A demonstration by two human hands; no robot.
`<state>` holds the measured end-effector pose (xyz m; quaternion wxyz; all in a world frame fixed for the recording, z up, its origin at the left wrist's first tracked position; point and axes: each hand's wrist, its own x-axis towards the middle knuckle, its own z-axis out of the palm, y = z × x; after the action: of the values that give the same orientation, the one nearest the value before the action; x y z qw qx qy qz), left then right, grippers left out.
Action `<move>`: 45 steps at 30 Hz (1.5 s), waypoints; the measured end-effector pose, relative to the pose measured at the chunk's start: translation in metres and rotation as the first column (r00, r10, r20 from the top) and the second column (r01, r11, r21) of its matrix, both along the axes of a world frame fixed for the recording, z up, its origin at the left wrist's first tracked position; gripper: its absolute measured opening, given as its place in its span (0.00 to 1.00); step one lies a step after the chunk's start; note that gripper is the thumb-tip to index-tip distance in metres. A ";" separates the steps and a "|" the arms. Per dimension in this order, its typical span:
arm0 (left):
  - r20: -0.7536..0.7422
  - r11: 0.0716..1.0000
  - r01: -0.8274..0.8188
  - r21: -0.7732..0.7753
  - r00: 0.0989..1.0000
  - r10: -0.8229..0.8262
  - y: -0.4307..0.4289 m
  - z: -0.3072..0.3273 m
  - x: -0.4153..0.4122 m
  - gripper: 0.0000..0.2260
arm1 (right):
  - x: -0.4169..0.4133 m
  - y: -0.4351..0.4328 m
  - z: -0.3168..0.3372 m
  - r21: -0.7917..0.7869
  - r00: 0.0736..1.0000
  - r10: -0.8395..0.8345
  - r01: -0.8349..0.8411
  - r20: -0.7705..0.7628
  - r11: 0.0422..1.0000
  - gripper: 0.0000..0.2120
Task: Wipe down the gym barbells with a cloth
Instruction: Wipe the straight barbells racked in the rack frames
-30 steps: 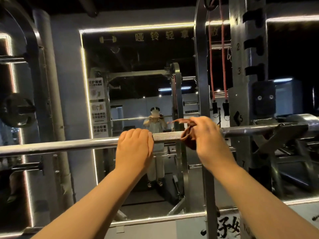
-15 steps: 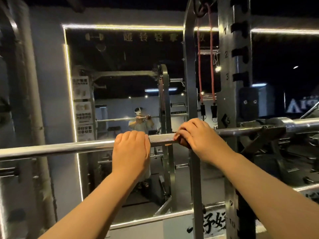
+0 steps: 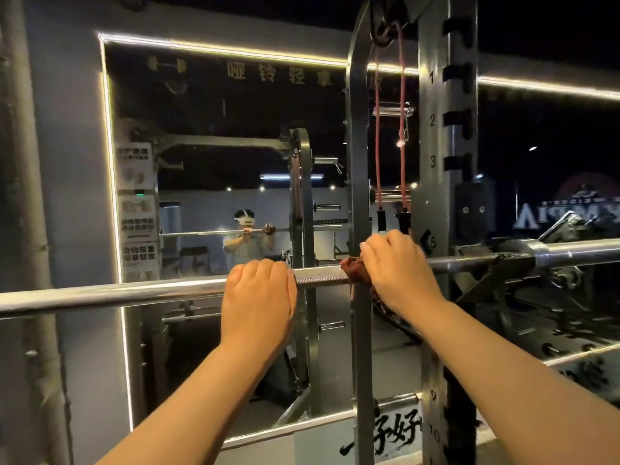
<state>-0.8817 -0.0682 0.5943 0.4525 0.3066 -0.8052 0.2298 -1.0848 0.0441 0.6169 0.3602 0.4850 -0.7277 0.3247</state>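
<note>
Room for sliding lay mostly on the left, where the barbell point(image 3: 134, 293) ran bare from the left hand point(image 3: 258, 297) out past the frame edge. On the right, the bar met the rack's hook point(image 3: 496, 266) not far past the right hand point(image 3: 399, 266). Between the hands a short rough-gripped stretch showed.

The left hand was curled over the bar from above. The right hand clamped a dark red cloth point(image 3: 357, 271) around the bar, the cloth bunching out at the hand's left edge and hanging a little beneath.

The bar lay level in front of the rack upright point(image 3: 446, 129), numbered down its face, in a dim gym with a lit-edged mirror point(image 3: 201, 105) on the far wall.

One bar, one cloth, two hands. Two red bands point(image 3: 377, 146) hung from the rack top, possibly a single looped band.
</note>
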 end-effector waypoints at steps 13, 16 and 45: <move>-0.044 0.997 0.054 -0.058 0.997 -0.056 -0.011 -0.003 -0.001 0.17 | 0.021 0.004 -0.024 0.066 0.966 0.163 -0.153 -0.199 0.986 0.21; -0.034 0.996 0.076 -0.038 0.996 -0.077 -0.008 -0.001 0.000 0.21 | 0.003 0.007 -0.018 -0.136 0.998 0.050 -0.045 0.036 0.990 0.18; 0.133 0.998 -0.066 0.006 0.989 0.065 0.021 0.010 -0.030 0.07 | -0.002 0.032 -0.025 0.062 0.968 0.251 -0.251 0.019 0.966 0.20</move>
<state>-0.9116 -0.0475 0.6038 0.3886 0.3194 -0.8241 0.2603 -1.0866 0.0759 0.5922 0.2964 0.5828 -0.6725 0.3467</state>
